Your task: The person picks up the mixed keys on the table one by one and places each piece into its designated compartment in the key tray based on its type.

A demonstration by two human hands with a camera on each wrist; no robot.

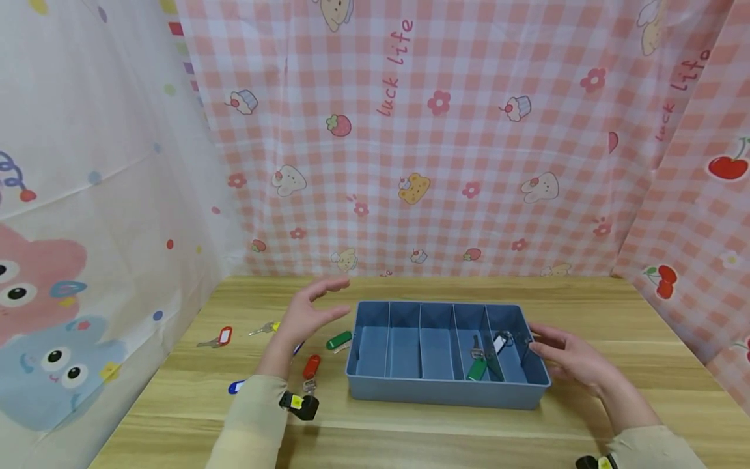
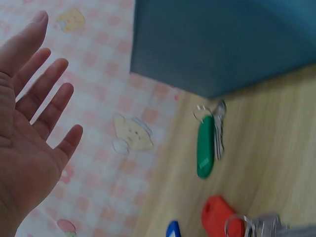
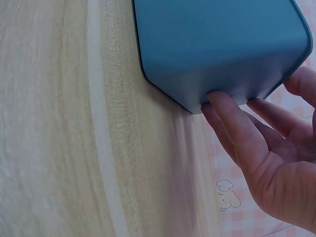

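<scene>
A blue-grey tray (image 1: 445,391) with five compartments in a row stands on the table. My right hand (image 1: 571,355) is at its right end; in the right wrist view, the fingertips of the right hand (image 3: 269,158) touch the end wall. My left hand (image 1: 305,317) hovers left of the tray, fingers spread apart from the thumb and holding nothing. A key with a green tag (image 1: 477,369) lies in the fourth compartment from the left. In the rightmost one is a white-labelled, dark-edged key tag (image 1: 500,342) with a ring. The other compartments hold nothing visible.
Left of the tray lie keys with a green tag (image 1: 338,340), a red tag (image 1: 312,367), a yellow tag (image 1: 276,326) and another red tag (image 1: 225,336). A blue tag (image 1: 236,387) is partly behind my left sleeve. Patterned cloths hang behind and beside the table.
</scene>
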